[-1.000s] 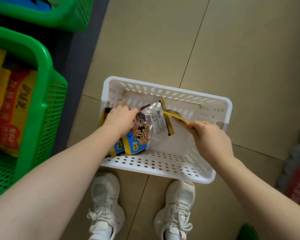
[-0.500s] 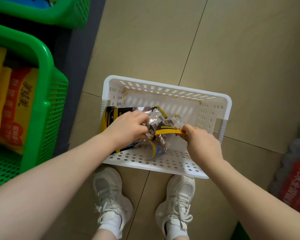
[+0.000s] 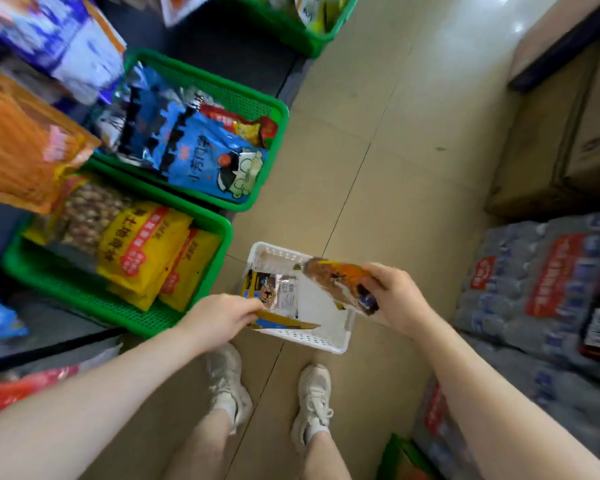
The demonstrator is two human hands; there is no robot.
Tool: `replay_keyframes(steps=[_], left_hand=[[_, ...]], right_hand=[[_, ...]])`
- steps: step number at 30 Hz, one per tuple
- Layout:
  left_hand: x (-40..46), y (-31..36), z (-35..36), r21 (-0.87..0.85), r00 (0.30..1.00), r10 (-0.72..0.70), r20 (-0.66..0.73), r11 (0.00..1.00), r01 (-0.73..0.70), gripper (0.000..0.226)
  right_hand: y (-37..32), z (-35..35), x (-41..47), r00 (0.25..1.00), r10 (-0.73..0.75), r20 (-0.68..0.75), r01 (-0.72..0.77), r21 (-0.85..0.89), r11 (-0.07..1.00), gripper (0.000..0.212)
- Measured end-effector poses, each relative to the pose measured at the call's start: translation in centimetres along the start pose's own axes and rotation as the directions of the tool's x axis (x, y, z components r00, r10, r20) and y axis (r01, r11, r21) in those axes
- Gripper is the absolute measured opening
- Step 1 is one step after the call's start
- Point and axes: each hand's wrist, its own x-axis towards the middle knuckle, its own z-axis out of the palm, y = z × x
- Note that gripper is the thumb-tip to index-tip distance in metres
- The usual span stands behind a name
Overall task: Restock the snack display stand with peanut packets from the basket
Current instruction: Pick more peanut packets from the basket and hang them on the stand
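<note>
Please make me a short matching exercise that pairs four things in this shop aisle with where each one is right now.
Things:
1. orange packet
2. blue and yellow packet
3. white basket
4. yellow bags

Places:
a. on the floor tiles, ahead of the shoes
b. in the near green tray
c. held by the left hand
d. held by the right hand

Pairs: 1-d, 2-c, 3-a, 4-b
</note>
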Motion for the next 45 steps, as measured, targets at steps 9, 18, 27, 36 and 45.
replay_keyframes(steps=[9, 18, 27, 36, 45], left_hand=[[-19.8, 11.0, -12.3, -0.221, 0.800, -0.217, -0.560, 0.969, 0.108, 0.040], [-42.0, 16.6, -11.5, -0.474, 0.233, -0.563, -0.793, 0.810, 0.344, 0.015], [-63.3, 18.8, -9.3, -0.451, -0.152, -0.439, -0.886, 0.732, 0.511, 0.025], [-82.0, 14.5, -12.6, -0.463, -0.480, -0.178, -0.859, 0.669, 0.581, 0.023], [-92.5, 6.3, -21.8, -0.454, -0.557, -0.018, -0.830, 0.602, 0.657, 0.022]], right_hand=[[-20.2, -9.2, -9.9, 0.835, -0.542, -0.094, 0.523, -0.168, 0.836, 0.017], [-36.6, -6.0, -23.8, 0.465, -0.867, 0.180, 0.882, -0.186, 0.434, 0.031], [-50.1, 6.1, -41.0, 0.089, -0.982, 0.167, 0.988, -0.142, 0.065, 0.032], [-61.6, 16.1, -52.3, -0.061, -0.993, -0.104, 0.991, -0.126, -0.048, 0.045], [-73.7, 22.6, -54.3, -0.159, -0.987, -0.027, 0.951, -0.272, -0.146, 0.038]])
